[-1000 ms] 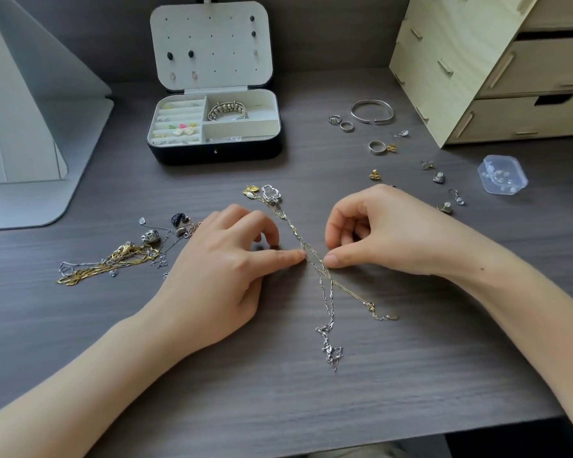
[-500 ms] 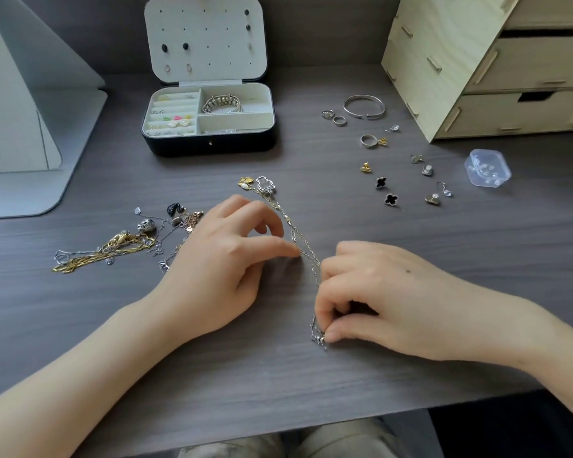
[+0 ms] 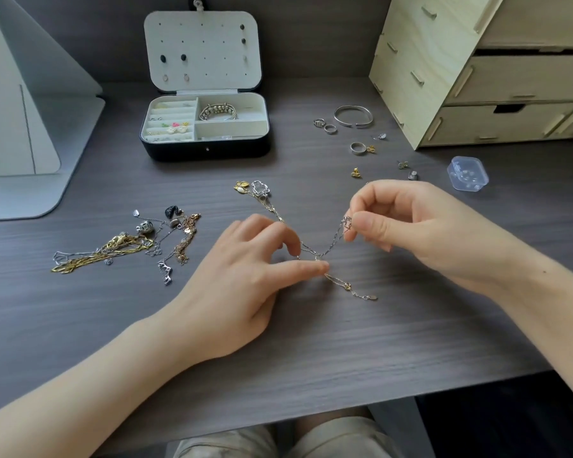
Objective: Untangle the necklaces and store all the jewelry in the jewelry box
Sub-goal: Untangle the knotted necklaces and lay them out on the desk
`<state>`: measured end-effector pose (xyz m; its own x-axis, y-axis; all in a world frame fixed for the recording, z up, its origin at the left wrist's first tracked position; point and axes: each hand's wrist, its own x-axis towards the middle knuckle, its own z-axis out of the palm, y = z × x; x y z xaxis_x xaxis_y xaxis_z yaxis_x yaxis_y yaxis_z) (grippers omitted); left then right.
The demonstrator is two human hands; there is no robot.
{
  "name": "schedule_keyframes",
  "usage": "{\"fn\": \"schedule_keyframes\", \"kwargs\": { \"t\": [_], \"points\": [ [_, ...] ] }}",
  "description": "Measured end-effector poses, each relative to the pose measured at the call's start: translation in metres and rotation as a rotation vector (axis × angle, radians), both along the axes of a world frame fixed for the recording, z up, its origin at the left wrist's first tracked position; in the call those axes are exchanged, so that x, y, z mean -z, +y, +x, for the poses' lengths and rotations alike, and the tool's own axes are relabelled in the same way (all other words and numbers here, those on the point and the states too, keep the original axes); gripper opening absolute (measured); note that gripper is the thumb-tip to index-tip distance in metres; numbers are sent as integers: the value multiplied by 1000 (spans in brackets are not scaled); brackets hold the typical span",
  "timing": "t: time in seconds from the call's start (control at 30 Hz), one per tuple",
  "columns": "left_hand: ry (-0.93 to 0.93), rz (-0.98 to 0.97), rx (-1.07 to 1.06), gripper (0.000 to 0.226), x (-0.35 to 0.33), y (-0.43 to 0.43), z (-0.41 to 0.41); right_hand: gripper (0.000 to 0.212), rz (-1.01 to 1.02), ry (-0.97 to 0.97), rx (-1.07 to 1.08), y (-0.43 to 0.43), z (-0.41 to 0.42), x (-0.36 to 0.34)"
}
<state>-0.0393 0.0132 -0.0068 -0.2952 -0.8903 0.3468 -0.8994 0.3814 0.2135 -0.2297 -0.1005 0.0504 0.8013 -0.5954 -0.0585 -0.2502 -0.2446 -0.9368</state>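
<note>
Two thin chains cross at mid-desk. My right hand (image 3: 411, 229) pinches the end of the silver chain (image 3: 336, 238) and holds it lifted off the desk. My left hand (image 3: 245, 282) presses its thumb and forefinger down where the chains cross. The gold chain (image 3: 339, 283) trails toward me; both pendants (image 3: 253, 188) lie farther back. A tangled pile of necklaces (image 3: 126, 246) sits to the left. The open jewelry box (image 3: 205, 150) stands at the back with a bracelet (image 3: 217, 111) and small earrings inside.
Loose rings (image 3: 358, 148), a silver bangle (image 3: 353, 116) and earrings (image 3: 355, 173) lie at the back right. A clear plastic case (image 3: 467, 173) sits before the wooden drawer unit (image 3: 477, 77). A grey stand (image 3: 24, 127) fills the left. The desk edge is near my lap.
My right hand has moved from the near end of the silver chain up and to the right, lifting that end off the desk. My left hand stays pressed at the crossing.
</note>
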Motion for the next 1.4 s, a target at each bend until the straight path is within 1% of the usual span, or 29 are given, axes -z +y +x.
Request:
{"fn": "schedule_keyframes", "kwargs": {
  "t": [0.1,0.2,0.27,0.4,0.83,0.93,1.03,1.17,1.27,1.4],
  "points": [
    [-63,25,6,48,2,-1,-4,11,-7,21,35,-3,-3,1],
    [-42,35,10,50,3,-1,-3,11,-42,47,75,-6,-5,1],
    [-40,31,16,53,4,-1,-2,11,-142,103,98,-9,-7,3],
    [-44,39,33,57,4,1,1,12,-431,269,143,-11,-11,7],
    [0,45,80,62,2,8,11,4,-811,460,219,-8,-13,17],
    [30,50,94,58,1,11,19,17,-878,456,255,-8,-10,22],
    [56,47,109,53,-1,15,27,22,-1014,434,300,-8,-7,27],
    [69,39,121,41,-6,22,34,18,-1105,476,334,-5,-3,27],
    [62,29,119,38,-9,27,38,13,-1160,522,330,-3,-3,23],
    [39,20,101,36,-11,32,41,13,-1176,539,326,-2,-3,21]
  ]
}}
